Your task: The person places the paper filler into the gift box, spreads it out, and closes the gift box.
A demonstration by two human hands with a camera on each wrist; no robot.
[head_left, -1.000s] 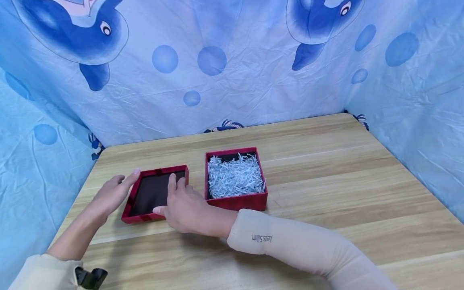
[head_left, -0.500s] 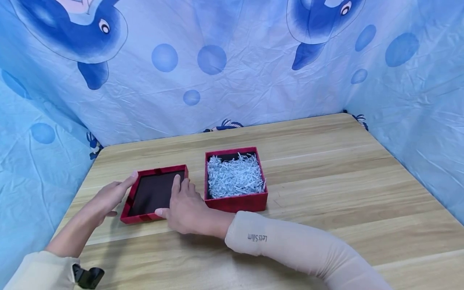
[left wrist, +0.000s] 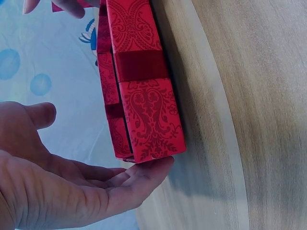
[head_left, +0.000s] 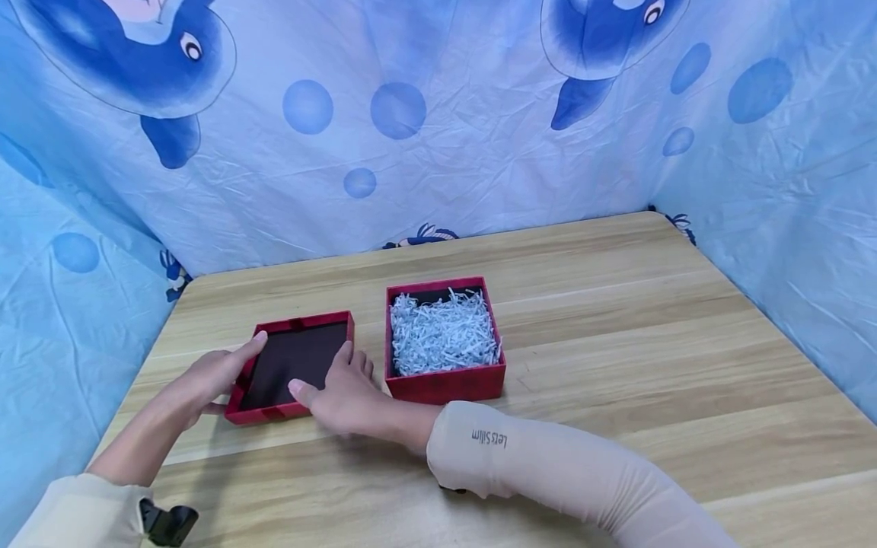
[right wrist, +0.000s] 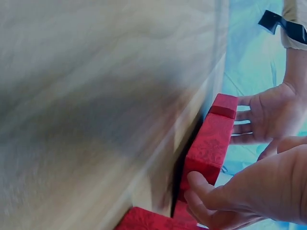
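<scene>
A shallow red box lid [head_left: 298,365] with a dark inside lies hollow side up at the left of the table. Fingers of my left hand [head_left: 205,380] touch its left wall, and the thumb is over the rim. The left wrist view shows those fingers [left wrist: 144,184] extended against the lid's end, the thumb apart from it. At the lid's right side is my right hand [head_left: 346,396], its thumb above the dark inside. In the right wrist view its fingertips [right wrist: 197,179] touch the patterned outer wall near a corner.
Right of the lid stands a deeper red box [head_left: 448,384] filled with pale blue shredded paper [head_left: 445,335]. The wooden table [head_left: 617,342] ends at a blue dolphin-printed cloth [head_left: 466,175] behind and on both sides.
My left hand has come closer to the lid's left wall, its thumb now over the rim. The right hand's fingers have dropped to the right wall. The lid lies nearly where it was.
</scene>
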